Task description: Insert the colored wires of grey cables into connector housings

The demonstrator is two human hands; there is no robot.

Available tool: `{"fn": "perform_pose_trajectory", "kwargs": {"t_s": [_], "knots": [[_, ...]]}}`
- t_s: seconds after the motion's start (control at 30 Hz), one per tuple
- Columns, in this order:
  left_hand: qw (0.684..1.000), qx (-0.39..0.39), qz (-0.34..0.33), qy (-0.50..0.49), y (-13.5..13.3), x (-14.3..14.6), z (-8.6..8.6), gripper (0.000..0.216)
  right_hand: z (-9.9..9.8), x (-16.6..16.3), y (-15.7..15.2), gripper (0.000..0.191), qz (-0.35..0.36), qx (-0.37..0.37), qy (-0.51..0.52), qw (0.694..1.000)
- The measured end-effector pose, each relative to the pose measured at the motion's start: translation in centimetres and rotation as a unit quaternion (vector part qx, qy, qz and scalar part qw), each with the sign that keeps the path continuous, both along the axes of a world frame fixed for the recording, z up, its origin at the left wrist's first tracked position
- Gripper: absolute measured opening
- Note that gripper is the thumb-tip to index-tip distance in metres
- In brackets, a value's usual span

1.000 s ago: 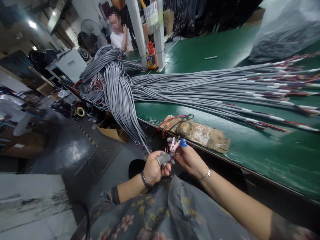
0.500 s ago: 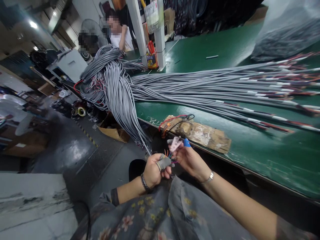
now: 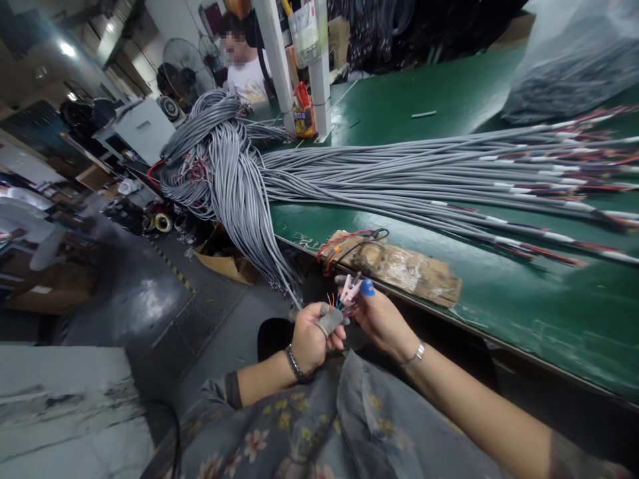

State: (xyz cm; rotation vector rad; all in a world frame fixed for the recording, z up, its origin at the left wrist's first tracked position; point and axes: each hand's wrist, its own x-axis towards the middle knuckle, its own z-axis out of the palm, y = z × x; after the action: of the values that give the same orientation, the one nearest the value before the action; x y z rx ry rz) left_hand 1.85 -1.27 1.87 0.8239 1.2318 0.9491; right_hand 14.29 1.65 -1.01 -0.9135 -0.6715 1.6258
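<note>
My left hand (image 3: pixel 312 336) is closed around the end of a grey cable (image 3: pixel 293 297), a grey cot on its thumb; thin coloured wires (image 3: pixel 335 302) fan out above the fist. My right hand (image 3: pixel 380 318), with a blue cot on one fingertip, grips a small pink cutter (image 3: pixel 349 287) right at those wire ends. Both hands hover just off the near edge of the green table (image 3: pixel 539 299). A big bundle of grey cables (image 3: pixel 379 176) stretches across the table and drapes over its left edge down toward my hands.
A worn cardboard piece (image 3: pixel 404 269) with red and black wires lies at the table edge. A white post (image 3: pixel 319 66) and a small box with red tools (image 3: pixel 302 116) stand at the back. A person in white (image 3: pixel 248 66) sits beyond. A plastic-wrapped heap (image 3: pixel 574 66) lies far right.
The hands have stayed together at the wire ends, shifting only slightly; the pink cutter moved a little around the wires. The person at the back has shifted position.
</note>
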Motion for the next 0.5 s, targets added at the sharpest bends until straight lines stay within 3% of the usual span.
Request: {"fn": "perform_pose_trajectory", "kwargs": {"t_s": [0.1, 0.33, 0.5], "knots": [[1.0, 0.001, -0.006, 0.009, 0.1, 0.0, -0.1, 0.045, 0.1, -0.3, 0.5, 0.054, 0.006, -0.038, 0.077, 0.996], [1.0, 0.006, -0.011, 0.018, 0.0, -0.3, -0.5, 0.044, 0.1, -0.4, 0.2, 0.047, 0.002, -0.039, 0.104, 0.994], [0.999, 0.02, -0.025, 0.028, -0.5, -1.2, -0.9, 0.044, 0.1, 0.4, -0.9, 0.055, 0.119, -0.041, 0.091, 0.988]]}}
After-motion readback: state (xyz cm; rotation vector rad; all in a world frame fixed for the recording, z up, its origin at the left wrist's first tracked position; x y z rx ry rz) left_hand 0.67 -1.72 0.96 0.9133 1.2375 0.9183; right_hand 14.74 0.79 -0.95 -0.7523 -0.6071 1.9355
